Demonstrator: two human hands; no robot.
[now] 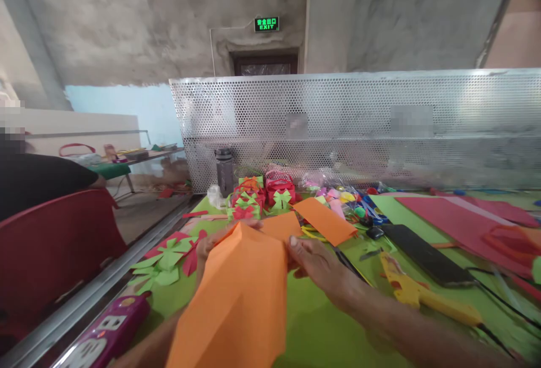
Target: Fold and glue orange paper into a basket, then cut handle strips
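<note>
An orange sheet [240, 300], creased near its far end, is held up over the green table surface [338, 328]. My right hand [315, 258] pinches its right edge between thumb and fingers. My left hand [205, 247] grips the left side, most of its fingers hidden behind the sheet. Beyond my hands lie two more orange pieces [325, 220]. Green and red bow-shaped cutouts [167, 261] rest to the left. Small red and green bags with bows [253, 199] stand farther back.
A yellow glue gun [422, 295] and a black phone [429, 255] lie on the right. Red sheets [456, 221] are behind them. A purple power strip [112, 331] sits at front left. A grey bottle [224, 171] stands before the perforated metal panel [359, 125]. Someone sits on a red chair [59, 255].
</note>
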